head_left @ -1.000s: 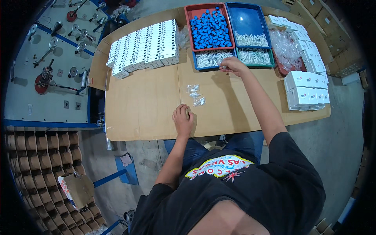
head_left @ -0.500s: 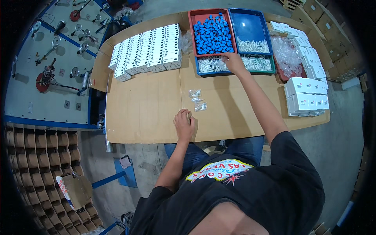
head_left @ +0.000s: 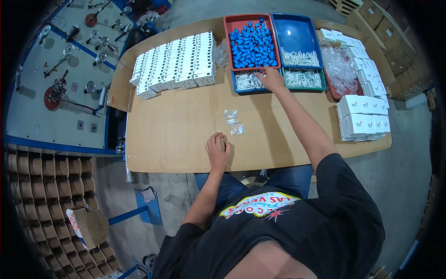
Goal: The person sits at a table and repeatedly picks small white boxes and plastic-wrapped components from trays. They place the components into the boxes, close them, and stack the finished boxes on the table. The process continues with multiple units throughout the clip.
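My right hand [head_left: 272,80] reaches over the front blue tray [head_left: 253,91] of small white plug-like pieces [head_left: 247,80], below the edge of the red tray. Its fingers are bent together at the pieces; whatever is between the fingertips is too small to make out. My left hand [head_left: 217,152] rests on the cardboard near the table's front edge, thumb apart from the fingers, with nothing seen in it. Beyond it lie several small clear bags [head_left: 237,129] with white pieces inside.
A red tray [head_left: 228,43] holds blue parts [head_left: 253,45]; a blue tray [head_left: 295,33] and a green tray [head_left: 324,80] hold white pieces. White boxes [head_left: 174,63] stand in rows at left, more white boxes [head_left: 362,124] at right, beside clear plastic bags [head_left: 340,69].
My right hand has shifted slightly left and nearer, its fingertips now over the front blue tray's white pieces. My left hand stays in place.
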A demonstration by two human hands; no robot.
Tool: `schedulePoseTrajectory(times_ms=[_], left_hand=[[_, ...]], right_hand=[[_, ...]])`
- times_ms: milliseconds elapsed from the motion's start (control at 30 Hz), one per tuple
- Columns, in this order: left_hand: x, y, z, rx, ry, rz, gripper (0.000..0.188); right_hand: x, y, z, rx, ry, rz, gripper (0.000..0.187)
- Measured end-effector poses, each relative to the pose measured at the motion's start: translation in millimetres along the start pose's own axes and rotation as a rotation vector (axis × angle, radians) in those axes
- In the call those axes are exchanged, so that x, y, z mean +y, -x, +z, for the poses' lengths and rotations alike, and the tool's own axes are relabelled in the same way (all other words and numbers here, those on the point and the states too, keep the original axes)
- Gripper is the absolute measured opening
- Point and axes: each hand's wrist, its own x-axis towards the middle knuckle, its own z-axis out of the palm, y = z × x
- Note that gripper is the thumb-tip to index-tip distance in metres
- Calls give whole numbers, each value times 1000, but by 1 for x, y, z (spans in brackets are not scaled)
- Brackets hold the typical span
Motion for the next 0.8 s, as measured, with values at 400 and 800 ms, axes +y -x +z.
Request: schedulePoseTrajectory(times_ms=[400, 800], left_hand=[[4, -1, -4, -2, 5, -5, 31], [-20, 1, -5, -4, 309, -58, 32]], right_hand=[[13, 0, 8, 226, -434, -175, 16], [32, 24, 4, 456, -566, -208, 11]])
